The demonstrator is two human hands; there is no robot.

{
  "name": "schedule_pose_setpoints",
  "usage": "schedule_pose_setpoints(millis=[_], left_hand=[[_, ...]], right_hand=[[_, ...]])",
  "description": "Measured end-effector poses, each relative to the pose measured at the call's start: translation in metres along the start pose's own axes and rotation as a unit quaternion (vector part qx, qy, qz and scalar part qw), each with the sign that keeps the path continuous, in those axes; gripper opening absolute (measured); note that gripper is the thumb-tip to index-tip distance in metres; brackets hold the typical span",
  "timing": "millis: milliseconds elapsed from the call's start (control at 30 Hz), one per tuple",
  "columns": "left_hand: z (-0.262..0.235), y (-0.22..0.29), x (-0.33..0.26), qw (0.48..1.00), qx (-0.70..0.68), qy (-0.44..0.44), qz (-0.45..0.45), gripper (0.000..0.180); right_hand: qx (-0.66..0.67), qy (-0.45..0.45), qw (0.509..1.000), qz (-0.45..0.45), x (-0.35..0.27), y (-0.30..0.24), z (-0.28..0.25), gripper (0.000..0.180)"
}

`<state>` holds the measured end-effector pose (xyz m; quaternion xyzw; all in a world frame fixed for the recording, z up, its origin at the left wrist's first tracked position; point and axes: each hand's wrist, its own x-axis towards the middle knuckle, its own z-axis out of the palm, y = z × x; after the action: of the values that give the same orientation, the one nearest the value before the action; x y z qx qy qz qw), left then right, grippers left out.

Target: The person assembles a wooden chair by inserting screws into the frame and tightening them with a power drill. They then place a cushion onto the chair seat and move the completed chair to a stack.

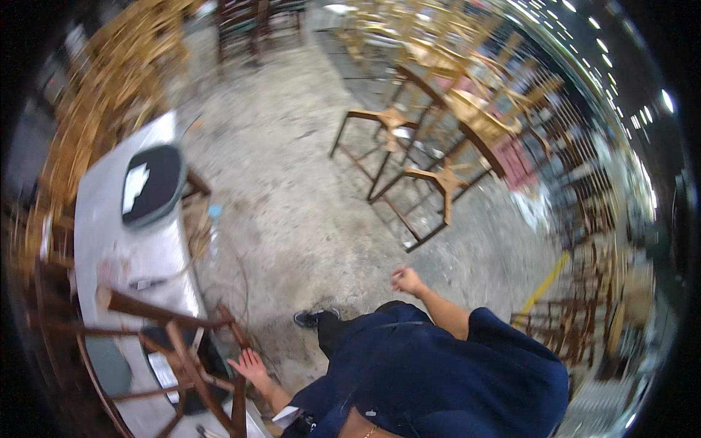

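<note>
One upturned chair (191, 367) (white label (162, 371), illegible).

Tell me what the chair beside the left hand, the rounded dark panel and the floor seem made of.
Chair: likely wood, stained reddish-brown, judging by its solid legs and rails. Panel: matte black face, grey rim; fabric or plastic, can't tell. Floor: probably bare concrete, mottled grey.
</note>
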<state>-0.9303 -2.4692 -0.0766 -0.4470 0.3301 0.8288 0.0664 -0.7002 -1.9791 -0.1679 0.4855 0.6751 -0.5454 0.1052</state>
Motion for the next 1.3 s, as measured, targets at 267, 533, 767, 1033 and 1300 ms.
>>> schedule_pose_setpoints(millis=[267,533,767,1033,1300], left_hand=[[0.033,-0.229,-0.089,0.923,0.371,-0.097,-0.026,0.061],[0.044,-0.577,-0.263,0.561,0.716,-0.4,-0.113,0.022],[0.119,-0.786,-0.358,0.249,0.821,-0.513,-0.021,0.018],[0.265,-1.137,-0.508,0.188,0.774,-0.602,-0.053,0.025],[0.396,-1.502,-0.77,0.177,0.647,-0.737,-0.087,0.02]], right_hand=[[0.055,0.123,0.989,0.057,-0.047,0.212,-0.189,0.022],[0.29,0.328,0.867,0.236,-0.109,0.421,-0.371,0.014],[0.565,0.355,0.712,0.22,-0.124,0.511,-0.516,0.013],[0.551,0.52,0.593,0.272,-0.117,0.585,-0.643,0.012],[0.249,0.307,0.793,0.463,-0.035,0.571,-0.727,0.034]])
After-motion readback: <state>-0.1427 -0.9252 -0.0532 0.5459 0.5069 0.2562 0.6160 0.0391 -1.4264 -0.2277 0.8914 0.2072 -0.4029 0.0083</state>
